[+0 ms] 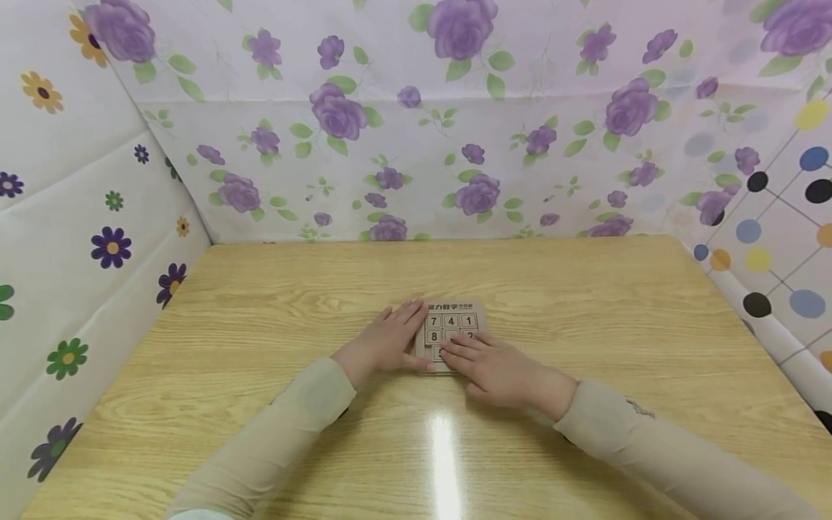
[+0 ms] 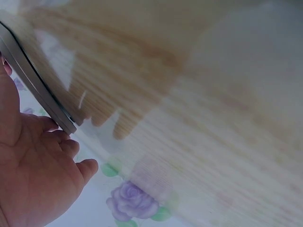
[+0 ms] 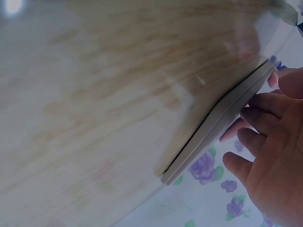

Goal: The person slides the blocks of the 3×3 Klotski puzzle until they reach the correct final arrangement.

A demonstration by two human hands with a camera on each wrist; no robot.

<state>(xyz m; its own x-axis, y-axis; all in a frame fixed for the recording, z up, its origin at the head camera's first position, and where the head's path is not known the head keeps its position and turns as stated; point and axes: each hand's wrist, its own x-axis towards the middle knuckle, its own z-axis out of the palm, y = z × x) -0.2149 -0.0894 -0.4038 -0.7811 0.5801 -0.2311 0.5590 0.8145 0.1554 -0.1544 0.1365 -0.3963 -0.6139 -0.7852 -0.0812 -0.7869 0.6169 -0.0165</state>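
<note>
A grey sliding number puzzle (image 1: 453,307) lies flat near the middle of the table, its number tiles in rows. The tiles 7, 4, 1 and 8 show plainly; others are partly covered. My left hand (image 1: 385,339) holds the board at its left side, thumb by the lower corner and fingers by the upper one. In the left wrist view, that hand (image 2: 40,165) touches the board's edge (image 2: 35,85). My right hand (image 1: 497,367) lies over the lower right tiles with fingers extended. The right wrist view shows this hand (image 3: 279,142) beside the puzzle's edge (image 3: 213,125).
The wooden table (image 1: 273,289) has a glossy top that reflects light and the hands. A purple-flowered cloth (image 1: 422,166) hangs behind it. Patterned cloths stand at the left (image 1: 78,217) and right (image 1: 780,238) sides.
</note>
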